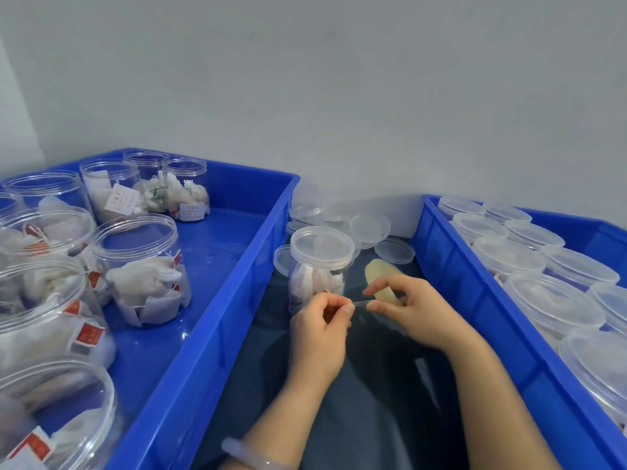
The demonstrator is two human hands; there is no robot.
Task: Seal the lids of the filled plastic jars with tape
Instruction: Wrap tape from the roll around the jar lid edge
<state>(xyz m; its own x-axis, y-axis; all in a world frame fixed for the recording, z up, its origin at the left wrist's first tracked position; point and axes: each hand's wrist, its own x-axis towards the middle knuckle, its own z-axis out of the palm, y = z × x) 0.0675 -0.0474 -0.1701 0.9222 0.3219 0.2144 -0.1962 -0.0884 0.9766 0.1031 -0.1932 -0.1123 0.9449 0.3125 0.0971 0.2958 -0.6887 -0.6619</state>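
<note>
From my end, the clear jar point(317, 283), stuffed with white tea bags and with its see-through lid point(321, 247) on, stands on the dark table point(373, 401) between the left bin point(237, 266) and right bin point(451, 259), just beyond my hands. My left hand point(322, 330) pinches the end of a thin clear tape strip point(361, 302), and my right hand point(417, 313) grips the yellowish tape roll point(378, 276), with the strip stretched between them

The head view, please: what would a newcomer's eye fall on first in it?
First the hands at the centre: the left hand and the right hand stretch a strip of clear tape between them, the right also holding a yellowish tape roll, close to a lidded jar of white sachets. Then the blue bins: the left bin holds open filled jars, the right bin closed jars.
</note>
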